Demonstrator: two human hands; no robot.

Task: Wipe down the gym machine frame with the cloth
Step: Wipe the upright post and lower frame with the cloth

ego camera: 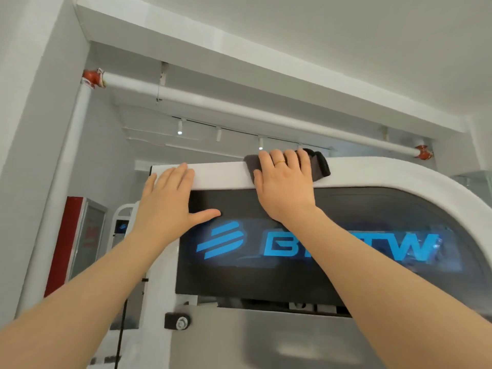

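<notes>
Right hand (283,182) lies flat with its fingers spread, pressing a dark gray cloth (318,166) onto the top of the white machine frame (221,174), at about 12 o'clock in the view. Left hand (170,202) sits at 10 o'clock, fingers straight and flat against the same white bar, thumb sticking out over the black panel (332,272) with blue letters below. Overhead, a white pipe (239,107) crosses from 10 o'clock to 2 o'clock.
</notes>
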